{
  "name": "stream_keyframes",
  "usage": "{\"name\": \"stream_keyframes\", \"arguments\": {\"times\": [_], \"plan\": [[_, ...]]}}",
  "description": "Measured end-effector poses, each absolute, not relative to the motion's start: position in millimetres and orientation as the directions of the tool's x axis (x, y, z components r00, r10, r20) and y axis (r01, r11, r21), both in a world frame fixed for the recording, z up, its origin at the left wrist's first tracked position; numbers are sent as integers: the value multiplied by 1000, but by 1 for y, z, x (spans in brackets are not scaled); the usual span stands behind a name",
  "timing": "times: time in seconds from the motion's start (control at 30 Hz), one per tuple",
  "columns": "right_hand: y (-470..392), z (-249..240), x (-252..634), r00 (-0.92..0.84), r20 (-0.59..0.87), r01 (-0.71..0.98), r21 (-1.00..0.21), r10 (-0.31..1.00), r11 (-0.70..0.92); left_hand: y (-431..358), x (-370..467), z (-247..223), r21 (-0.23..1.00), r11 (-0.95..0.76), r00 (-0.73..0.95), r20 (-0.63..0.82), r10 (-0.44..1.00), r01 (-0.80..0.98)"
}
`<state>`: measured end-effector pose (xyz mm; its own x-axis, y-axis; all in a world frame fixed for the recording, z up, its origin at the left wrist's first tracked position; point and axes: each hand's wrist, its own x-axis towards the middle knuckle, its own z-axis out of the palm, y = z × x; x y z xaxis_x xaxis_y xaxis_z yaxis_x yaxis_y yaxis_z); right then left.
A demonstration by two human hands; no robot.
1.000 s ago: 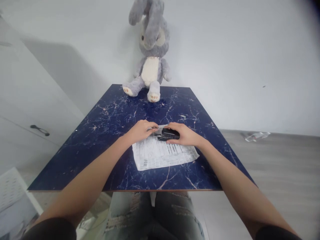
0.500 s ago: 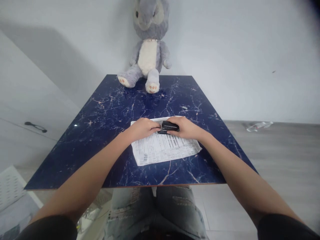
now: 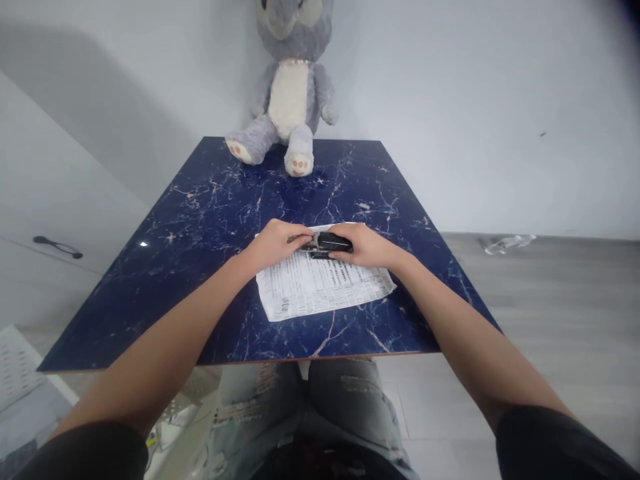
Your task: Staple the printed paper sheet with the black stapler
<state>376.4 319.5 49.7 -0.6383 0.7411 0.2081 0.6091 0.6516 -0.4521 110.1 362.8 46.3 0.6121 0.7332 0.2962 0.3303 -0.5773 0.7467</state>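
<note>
A black stapler (image 3: 334,243) is held low over a printed sheet of paper (image 3: 325,287). My right hand (image 3: 369,245) is closed around the stapler's right end, with its thumb along the near side. At the other end, a greyish metal part shows between the black body and my left hand (image 3: 277,245). The fingers of that hand pinch the metal part, and their tips partly hide it. The crumpled sheet lies flat beneath both hands, its far edge partly covered by them.
The sheet rests on a blue marble-patterned table (image 3: 240,293). A grey plush toy (image 3: 290,100) sits at the far edge against the wall. A clear plastic item (image 3: 509,244) lies on the floor to the right. At left is a cabinet handle (image 3: 57,247).
My left hand has drawn slightly away from the right, and more of the stapler's metal part shows between them. The whole view has shifted a little.
</note>
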Motion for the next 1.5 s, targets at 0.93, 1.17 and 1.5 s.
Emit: {"name": "stream_keyframes", "arguments": {"times": [0.93, 1.17, 1.5], "plan": [[323, 48, 378, -651, 217, 588, -462, 728, 663, 368, 110, 36, 453, -853, 768, 438, 467, 260], [323, 48, 379, -656, 226, 577, -465, 720, 672, 371, 107, 39, 493, -835, 805, 378, 458, 244], [321, 48, 376, -652, 291, 523, -495, 700, 694, 382, 88, 42, 649, -703, 796, 242, 554, 292]]}}
